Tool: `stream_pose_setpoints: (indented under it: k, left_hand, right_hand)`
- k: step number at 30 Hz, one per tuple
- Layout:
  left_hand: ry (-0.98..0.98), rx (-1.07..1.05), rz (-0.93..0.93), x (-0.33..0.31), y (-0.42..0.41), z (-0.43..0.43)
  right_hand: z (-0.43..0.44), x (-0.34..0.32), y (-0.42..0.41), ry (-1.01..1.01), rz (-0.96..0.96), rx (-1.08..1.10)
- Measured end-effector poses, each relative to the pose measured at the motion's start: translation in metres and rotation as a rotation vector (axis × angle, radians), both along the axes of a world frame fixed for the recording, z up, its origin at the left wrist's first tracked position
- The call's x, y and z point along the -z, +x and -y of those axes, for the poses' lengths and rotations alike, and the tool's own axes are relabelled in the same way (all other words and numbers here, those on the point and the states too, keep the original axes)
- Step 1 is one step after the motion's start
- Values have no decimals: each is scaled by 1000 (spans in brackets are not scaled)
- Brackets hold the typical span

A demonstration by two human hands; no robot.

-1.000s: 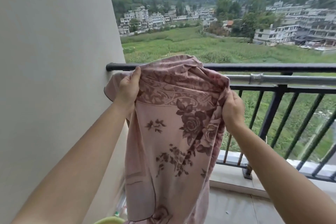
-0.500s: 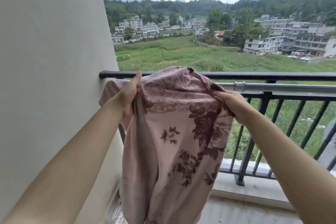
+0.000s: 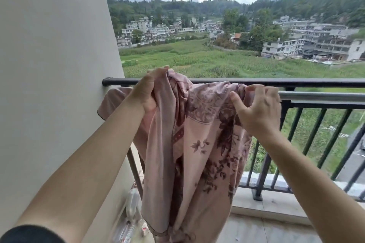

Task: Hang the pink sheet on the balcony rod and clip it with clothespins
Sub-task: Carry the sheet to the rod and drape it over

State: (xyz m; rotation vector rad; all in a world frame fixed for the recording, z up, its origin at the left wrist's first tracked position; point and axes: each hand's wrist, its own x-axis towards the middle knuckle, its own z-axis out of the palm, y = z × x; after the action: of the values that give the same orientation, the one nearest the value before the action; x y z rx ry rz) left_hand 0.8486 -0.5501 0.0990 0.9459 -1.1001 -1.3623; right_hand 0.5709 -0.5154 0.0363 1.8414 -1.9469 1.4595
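Observation:
The pink sheet (image 3: 199, 140), printed with dark red flowers, hangs bunched in front of the railing, its top draped over the silver rod (image 3: 320, 96). My left hand (image 3: 147, 90) grips a raised fold of the sheet near the black top rail (image 3: 276, 82). My right hand (image 3: 258, 108) pinches the sheet's upper edge where it lies on the silver rod. One corner of the sheet pokes out to the left by the wall. No clothespins are visible.
A beige wall (image 3: 51, 85) closes the left side. Black railing bars (image 3: 314, 140) run to the right above a tiled ledge (image 3: 276, 205). A blurred plastic bag (image 3: 131, 221) lies on the floor under the sheet. Fields and houses lie beyond.
My left hand has lifted its fold up to the top rail. My right hand has moved right and up, spreading the sheet's top edge onto the silver rod.

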Motion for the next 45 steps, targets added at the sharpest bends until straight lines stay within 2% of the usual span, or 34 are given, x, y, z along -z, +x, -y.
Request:
stream_pose_setpoints:
  k: [2,5,7,8,9,12,14,16,17,19,21,23,25,26,28,31,34,35,37,39,40,43,44,45]
  left_hand:
    - [-25,1,-3,0,-14,11]
    - [-66,36,-43,0,-35,21]
    - [-103,47,-86,2,-40,29]
    - [-123,35,-105,2,-40,33]
    - [-140,2,-117,3,-38,37]
    - [-131,-179,-149,-1,-21,52]
    - [-97,-254,-197,1,-6,63]
    - [-52,-309,-142,9,9,73]
    - [-34,-356,-75,18,13,83]
    - [-29,-500,185,29,14,87]
    - [-77,-589,474,33,2,82]
    - [-120,-609,564,42,-6,94]
    - [-152,-597,530,40,-11,101]
    - [-175,-603,498,38,-10,104]
    - [-232,-666,430,32,-5,112]
    - [-279,-808,343,24,7,118]
    - [-258,-778,278,19,14,118]
    - [-232,-717,234,18,13,119]
    - [-172,-521,78,11,8,119]
    - [-130,-293,5,-1,-6,116]
    - [-123,-209,-6,-8,-16,111]
    - [-149,23,-31,-27,-52,94]
    - [-151,105,-9,-29,-67,86]
    - [-154,185,24,-28,-83,76]
  right_hand:
    - [-10,2,21,6,-148,-105]
    - [-5,13,52,350,-298,-224]
    - [15,26,58,395,-341,-267]
    - [29,31,55,373,-284,-306]
    - [42,32,50,361,-148,-348]
    - [78,5,6,373,482,-418]
    - [91,-23,-33,275,749,-324]
    - [96,-49,-66,94,894,-103]
    - [98,-56,-79,16,871,9]
    - [95,-60,-92,-66,642,197]
    - [93,-50,-97,43,379,262]
    - [100,-36,-102,234,155,306]
    - [114,-24,-114,348,-96,305]
    - [118,-24,-120,340,-176,287]
    - [126,-25,-136,229,-163,273]
    - [135,-27,-163,105,-3,419]
    - [146,-30,-157,243,-100,480]
    - [149,-32,-143,253,-164,444]
    - [149,-33,-103,127,-248,280]
    - [136,-30,-49,-19,-257,37]
    - [125,-25,-19,-2,-236,-131]
    - [103,2,53,383,-106,-559]
    - [100,14,61,483,-38,-604]
    - [100,26,59,496,21,-630]
